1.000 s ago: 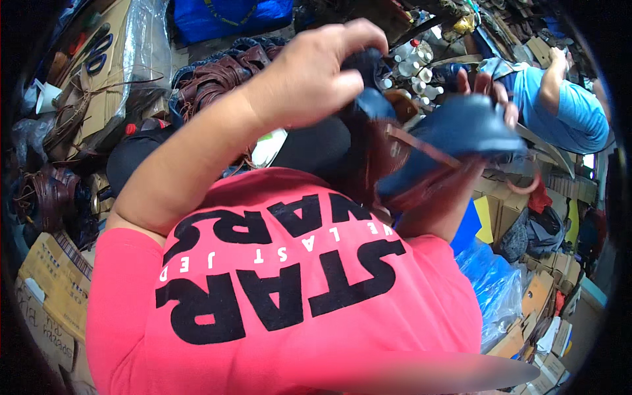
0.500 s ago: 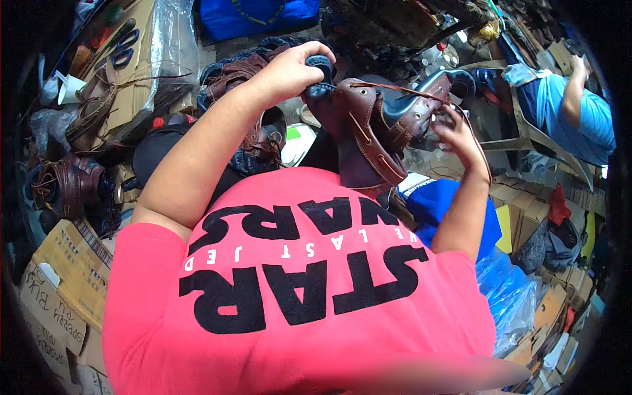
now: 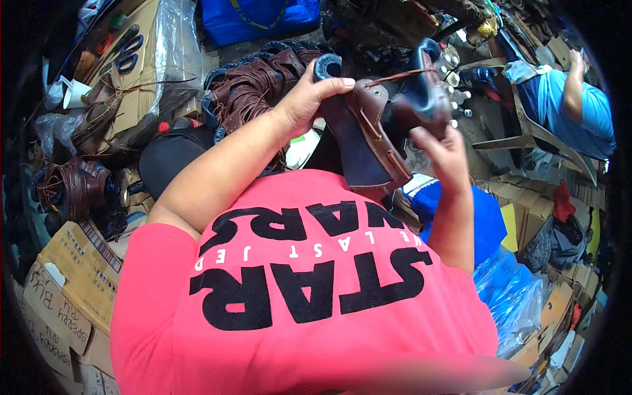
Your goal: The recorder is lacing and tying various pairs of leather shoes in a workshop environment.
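Observation:
A brown and navy leather shoe upper [image 3: 368, 138] with lacing eyelets is raised in front of my chest. My left hand [image 3: 306, 102] grips it by the padded dark collar, thumb laid across the edge. A thin brown lace [image 3: 401, 76] stretches from an eyelet across to the upper's far right part. Close against the upper's right side, my right hand [image 3: 446, 155] is curled, thumb against the fingers and slightly blurred; what it pinches is hidden. Left of my left hand lies a pile of similar brown uppers [image 3: 253, 92] with loose laces.
Scissors [image 3: 130, 54] lie on cardboard at the far left, with a white cup [image 3: 74, 92] nearby. More uppers [image 3: 72, 187] sit at the left. Several white-capped bottles [image 3: 454, 79] stand beyond my right hand. A person in blue [image 3: 559, 105] sits at right. A blue bag [image 3: 260, 20] stands at the back.
My right hand has moved down and its spread fingers have curled in. My left hand has shifted its hold along the collar. The upper has turned, its far right part now higher.

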A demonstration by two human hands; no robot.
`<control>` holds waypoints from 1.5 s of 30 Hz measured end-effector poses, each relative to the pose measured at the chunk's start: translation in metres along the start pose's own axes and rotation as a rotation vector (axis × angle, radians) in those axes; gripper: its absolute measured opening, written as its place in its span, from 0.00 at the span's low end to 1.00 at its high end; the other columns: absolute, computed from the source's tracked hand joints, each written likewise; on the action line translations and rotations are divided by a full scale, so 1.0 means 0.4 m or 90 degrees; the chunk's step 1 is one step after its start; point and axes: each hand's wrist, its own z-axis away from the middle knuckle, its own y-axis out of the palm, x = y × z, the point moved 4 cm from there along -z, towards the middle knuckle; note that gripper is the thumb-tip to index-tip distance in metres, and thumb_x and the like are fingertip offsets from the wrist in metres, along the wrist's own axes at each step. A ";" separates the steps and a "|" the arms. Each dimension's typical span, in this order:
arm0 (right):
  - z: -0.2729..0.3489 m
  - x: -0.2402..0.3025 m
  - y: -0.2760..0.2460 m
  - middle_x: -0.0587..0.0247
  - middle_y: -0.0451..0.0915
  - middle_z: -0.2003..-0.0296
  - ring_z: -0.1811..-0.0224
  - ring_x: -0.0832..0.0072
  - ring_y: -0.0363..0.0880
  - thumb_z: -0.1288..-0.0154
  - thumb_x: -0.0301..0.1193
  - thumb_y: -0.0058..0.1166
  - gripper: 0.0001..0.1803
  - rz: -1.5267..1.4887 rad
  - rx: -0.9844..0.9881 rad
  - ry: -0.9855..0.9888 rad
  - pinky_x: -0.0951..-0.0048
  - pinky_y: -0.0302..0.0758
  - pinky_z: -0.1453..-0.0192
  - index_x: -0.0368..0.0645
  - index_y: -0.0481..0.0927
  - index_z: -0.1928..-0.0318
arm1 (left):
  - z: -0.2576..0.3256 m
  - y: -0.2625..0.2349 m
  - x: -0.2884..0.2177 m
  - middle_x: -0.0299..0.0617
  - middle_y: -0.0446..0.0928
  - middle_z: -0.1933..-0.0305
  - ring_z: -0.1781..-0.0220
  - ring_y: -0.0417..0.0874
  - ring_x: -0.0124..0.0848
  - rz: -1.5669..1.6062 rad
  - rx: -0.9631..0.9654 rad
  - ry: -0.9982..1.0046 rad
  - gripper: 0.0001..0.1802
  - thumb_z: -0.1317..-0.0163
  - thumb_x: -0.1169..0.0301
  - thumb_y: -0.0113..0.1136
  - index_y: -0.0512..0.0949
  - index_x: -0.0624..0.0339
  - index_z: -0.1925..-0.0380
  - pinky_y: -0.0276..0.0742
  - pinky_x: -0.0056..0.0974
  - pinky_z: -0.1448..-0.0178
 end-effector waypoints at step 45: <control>-0.256 0.023 0.336 0.62 0.78 0.65 0.69 0.76 0.80 0.43 0.37 0.58 0.19 -0.346 0.193 0.049 0.74 0.79 0.64 0.39 0.72 0.56 | 0.028 -0.315 0.084 0.37 0.75 0.81 0.82 0.74 0.30 0.059 -0.112 -0.331 0.17 0.49 0.51 0.59 0.76 0.54 0.75 0.73 0.34 0.75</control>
